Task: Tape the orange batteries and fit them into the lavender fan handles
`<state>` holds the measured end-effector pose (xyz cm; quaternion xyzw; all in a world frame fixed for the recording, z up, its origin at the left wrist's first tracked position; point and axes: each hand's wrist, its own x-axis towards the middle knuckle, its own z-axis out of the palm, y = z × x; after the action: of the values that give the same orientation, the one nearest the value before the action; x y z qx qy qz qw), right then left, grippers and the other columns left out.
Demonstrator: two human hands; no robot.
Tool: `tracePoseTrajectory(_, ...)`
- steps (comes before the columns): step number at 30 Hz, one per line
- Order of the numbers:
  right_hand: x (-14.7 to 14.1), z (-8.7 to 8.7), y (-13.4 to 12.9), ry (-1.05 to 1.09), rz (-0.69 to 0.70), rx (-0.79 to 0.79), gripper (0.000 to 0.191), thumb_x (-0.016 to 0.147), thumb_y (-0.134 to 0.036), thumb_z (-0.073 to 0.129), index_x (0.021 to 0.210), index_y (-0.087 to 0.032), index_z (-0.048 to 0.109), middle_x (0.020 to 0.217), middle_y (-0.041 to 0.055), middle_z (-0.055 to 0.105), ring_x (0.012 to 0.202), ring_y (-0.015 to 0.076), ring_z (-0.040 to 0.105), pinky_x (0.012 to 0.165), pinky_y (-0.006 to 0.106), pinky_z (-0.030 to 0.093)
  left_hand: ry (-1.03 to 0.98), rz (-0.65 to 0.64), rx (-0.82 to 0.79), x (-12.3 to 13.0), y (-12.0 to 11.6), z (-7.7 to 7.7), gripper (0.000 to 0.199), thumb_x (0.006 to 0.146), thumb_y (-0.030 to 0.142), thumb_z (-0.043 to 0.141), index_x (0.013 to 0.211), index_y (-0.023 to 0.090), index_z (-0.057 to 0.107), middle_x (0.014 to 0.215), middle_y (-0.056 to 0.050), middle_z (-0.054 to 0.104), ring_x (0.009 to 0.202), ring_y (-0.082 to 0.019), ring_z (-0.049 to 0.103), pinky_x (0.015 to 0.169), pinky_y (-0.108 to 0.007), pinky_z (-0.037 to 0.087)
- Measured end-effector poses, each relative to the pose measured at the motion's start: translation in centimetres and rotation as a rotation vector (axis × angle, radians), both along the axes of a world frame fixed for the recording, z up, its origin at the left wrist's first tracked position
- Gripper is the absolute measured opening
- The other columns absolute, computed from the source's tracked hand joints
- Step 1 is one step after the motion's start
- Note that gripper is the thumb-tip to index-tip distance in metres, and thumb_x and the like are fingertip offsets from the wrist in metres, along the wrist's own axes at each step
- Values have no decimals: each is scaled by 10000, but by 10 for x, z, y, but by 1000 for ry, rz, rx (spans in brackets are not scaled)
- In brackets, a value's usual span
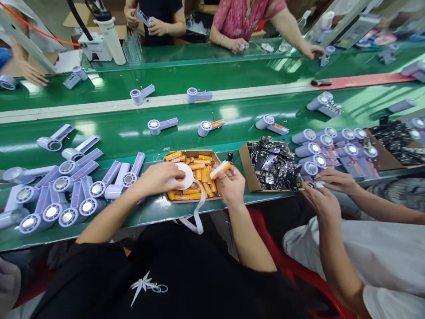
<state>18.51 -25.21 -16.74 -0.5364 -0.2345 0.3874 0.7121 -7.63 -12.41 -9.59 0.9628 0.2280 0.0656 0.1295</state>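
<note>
My left hand (pixel 166 178) is closed on a white roll of tape (pixel 186 176) above the left part of a cardboard box (pixel 195 200). Several orange batteries (pixel 206 175) fill that box. Over the box's right edge, my right hand (pixel 231 184) pinches an orange battery with a white strip on it (pixel 220 169). A loose white strip (pixel 198 219) hangs from the roll over the table's front edge.
Lilac fan housings (pixel 68 184) crowd the bench at left. More housings lie on the green belt (pixel 126 135). Right of me stand a box of black circuit boards (pixel 274 166) and a co-worker's hands (pixel 327 195). Other people work across the belt.
</note>
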Motion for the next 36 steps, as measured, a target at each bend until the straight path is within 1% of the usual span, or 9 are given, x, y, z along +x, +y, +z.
tracePoseTrajectory(2, -11, -7, -4, -38, 56, -29, 607, 699, -543, 998, 1145, -217, 747, 1126, 122, 864, 1051, 307, 843, 1008, 488, 686, 91, 181, 33, 17, 46, 7, 401, 1085, 541, 587, 1197, 228, 811, 1188, -117, 801, 1171, -312, 683, 1007, -429, 573)
tracePoseTrajectory(6, -13, -9, -6, -51, 73, -29, 614, 700, -545, 995, 1149, -209, 745, 1151, 133, 863, 1104, 316, 834, 1057, 500, 662, 237, 497, 170, 47, 134, 1, 441, 1071, 425, 546, 1361, 158, 745, 1470, -208, 674, 1445, -449, 483, 1150, -573, 456)
tracePoseTrajectory(10, -8, -7, -6, -25, 80, -32, 582, 697, -528, 992, 1116, -216, 735, 1148, 127, 864, 1083, 301, 840, 1049, 477, 663, 427, 528, 68, 61, 178, -15, 450, 992, 310, 598, 1362, 93, 736, 1481, -283, 619, 1353, -475, 567, 1081, -579, 503)
tracePoseTrajectory(14, -7, -5, -9, -12, 105, -50, 756, 670, -520, 1000, 1289, -226, 680, 1069, 94, 873, 1012, 290, 853, 971, 460, 687, 448, 397, 13, 64, 182, -27, 429, 831, 280, 734, 1227, 129, 797, 1380, -239, 703, 1313, -423, 602, 1076, -484, 522)
tracePoseTrajectory(17, -4, 5, 3, -60, 154, -24, 778, 680, -491, 1002, 1331, -261, 642, 1001, 58, 872, 974, 284, 855, 936, 460, 692, 464, 299, -27, 62, 186, -29, 360, 822, 290, 718, 1156, 211, 828, 1325, -141, 768, 1290, -336, 629, 1069, -377, 510)
tracePoseTrajectory(22, 2, 29, 87, -251, 288, 95, 618, 737, -450, 960, 1248, -255, 672, 1093, 76, 856, 1078, 274, 833, 993, 452, 667, 390, 226, -172, 59, 204, -24, 332, 885, 415, 683, 1151, 290, 837, 1280, -3, 818, 1135, -231, 710, 962, -269, 495)
tracePoseTrajectory(25, 0, 36, 151, -500, 400, 35, 526, 785, -394, 908, 1233, -214, 699, 1066, 75, 845, 1082, 279, 826, 1004, 442, 650, 312, 291, -167, 62, 206, -26, 330, 930, 419, 642, 1154, 269, 831, 1239, -24, 828, 1096, -230, 721, 930, -270, 485)
tracePoseTrajectory(28, -5, 33, 192, -863, 510, -111, 463, 880, -316, 827, 1313, -204, 709, 1033, 68, 842, 1079, 282, 816, 1023, 430, 621, 276, 321, -146, 68, 202, -32, 312, 957, 395, 631, 1176, 258, 806, 1224, -46, 827, 1096, -237, 720, 924, -275, 477)
tracePoseTrajectory(36, -5, 28, 207, -1550, 673, -363, 472, 1034, -378, 690, 1478, -219, 662, 1117, 143, 832, 1057, 354, 778, 937, 396, 570, 231, 314, -153, 81, 201, -41, 252, 951, 359, 654, 1127, 248, 796, 1187, -63, 824, 1082, -255, 718, 921, -297, 472)
